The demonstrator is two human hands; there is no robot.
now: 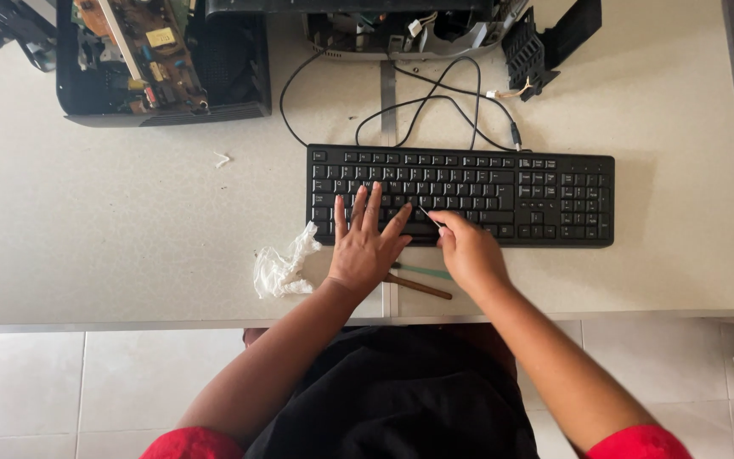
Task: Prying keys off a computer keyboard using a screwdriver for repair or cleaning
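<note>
Left hand [365, 246] spread flat, pinning keyboard [460, 195]. Right hand [467, 252] pinches thin tool [427, 214] at key row. Keyboard likely light, rigid; keycaps fragile; grip by edges.

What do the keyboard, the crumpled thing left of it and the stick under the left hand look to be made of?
Keyboard: matte black plastic, moulded keys. Crumpled wad: thin white tissue or plastic film, creased; unclear which. Stick: seemingly brown wood, dull and thin, partly under the left hand.
</note>
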